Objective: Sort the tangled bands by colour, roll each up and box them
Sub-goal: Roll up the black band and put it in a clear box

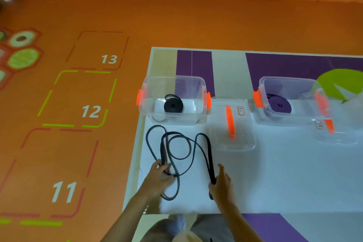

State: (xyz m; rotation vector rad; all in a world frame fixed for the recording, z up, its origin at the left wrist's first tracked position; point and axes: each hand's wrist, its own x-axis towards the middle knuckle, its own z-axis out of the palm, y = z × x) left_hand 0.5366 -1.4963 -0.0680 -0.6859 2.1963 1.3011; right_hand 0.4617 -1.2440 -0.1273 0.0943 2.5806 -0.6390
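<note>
A long black band (179,148) lies in loose loops on the white table (284,173) in front of me. My left hand (160,176) grips the band's left loops near the table's left edge. My right hand (223,184) pinches the doubled strand at the right. Behind the loops, a clear box (172,100) with orange clips holds a rolled black band (173,105). A second clear box (292,102) further right holds rolled purple bands (279,105).
A clear lid with an orange handle (230,124) lies flat between the two boxes. Another lid (332,129) lies right of the purple box. The table's left edge borders an orange floor with numbered squares (78,104). My knees show below the front edge.
</note>
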